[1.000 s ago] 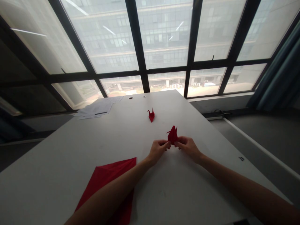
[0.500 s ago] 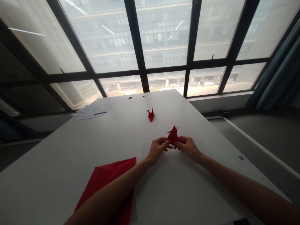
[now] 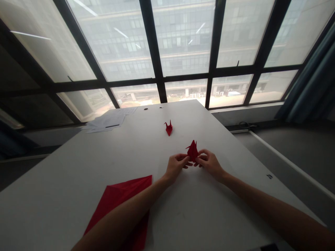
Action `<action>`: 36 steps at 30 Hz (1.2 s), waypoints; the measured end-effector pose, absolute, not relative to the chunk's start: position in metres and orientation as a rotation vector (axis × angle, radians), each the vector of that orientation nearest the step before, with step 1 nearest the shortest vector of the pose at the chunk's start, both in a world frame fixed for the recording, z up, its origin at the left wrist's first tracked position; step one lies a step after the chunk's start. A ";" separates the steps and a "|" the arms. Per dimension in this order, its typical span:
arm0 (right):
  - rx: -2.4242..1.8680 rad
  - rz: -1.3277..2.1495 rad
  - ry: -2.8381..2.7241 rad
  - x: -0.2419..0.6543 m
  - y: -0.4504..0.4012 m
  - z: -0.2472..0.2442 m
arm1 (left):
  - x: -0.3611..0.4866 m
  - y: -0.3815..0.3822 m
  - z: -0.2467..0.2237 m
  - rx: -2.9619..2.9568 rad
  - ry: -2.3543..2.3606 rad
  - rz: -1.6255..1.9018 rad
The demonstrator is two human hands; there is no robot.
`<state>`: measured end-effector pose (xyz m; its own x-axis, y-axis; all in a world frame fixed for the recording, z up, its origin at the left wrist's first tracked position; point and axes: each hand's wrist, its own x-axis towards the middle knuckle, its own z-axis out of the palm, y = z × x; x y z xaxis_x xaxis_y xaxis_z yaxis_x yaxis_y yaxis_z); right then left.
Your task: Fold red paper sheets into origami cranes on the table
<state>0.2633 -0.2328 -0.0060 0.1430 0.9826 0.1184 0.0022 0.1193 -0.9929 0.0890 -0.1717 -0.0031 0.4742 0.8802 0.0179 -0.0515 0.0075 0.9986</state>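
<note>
A folded red paper crane [image 3: 193, 152] is held up between both hands over the white table [image 3: 125, 150], its thin points rising at the top. My left hand [image 3: 177, 166] pinches its lower left side between thumb and fingers. On the lower right side, my right hand [image 3: 209, 163] grips it with the thumb in front and the index finger bent. Farther back stands a second red paper crane [image 3: 169, 128], touched by neither hand. Red paper [image 3: 104, 205] lies flat at the lower left, partly hidden under my left forearm.
White papers [image 3: 107, 120] with a dark pen [image 3: 112, 126] on top lie at the table's far left. A small dark mark [image 3: 269, 176] shows near the right edge. Windows stand beyond the table, and a pale bar [image 3: 290, 164] runs along the floor at right.
The held crane has turned and tilted slightly left. My right index finger has lifted a little and bent more. My left hand has hardly moved.
</note>
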 end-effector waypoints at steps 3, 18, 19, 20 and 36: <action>-1.177 1.020 -1.181 0.263 -0.233 -0.007 | 0.089 -0.171 -0.004 1.363 0.802 0.878; -1.153 0.936 -1.192 0.262 -0.234 -0.006 | 0.089 -0.172 0.001 1.355 0.798 0.871; -1.148 0.928 -1.197 0.261 -0.234 -0.006 | 0.089 -0.172 0.001 1.354 0.800 0.873; -1.143 0.922 -1.204 0.262 -0.234 -0.006 | 0.089 -0.172 0.001 1.352 0.800 0.873; -1.058 0.868 -1.209 0.260 -0.231 -0.011 | 0.087 -0.163 -0.008 1.195 0.649 0.841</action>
<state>0.2604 -0.2314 -0.0113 0.1678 0.9405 0.2953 0.0204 0.2962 -0.9549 0.0873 -0.1630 -0.0080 0.5466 0.8374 -0.0016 -0.2141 0.1415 0.9665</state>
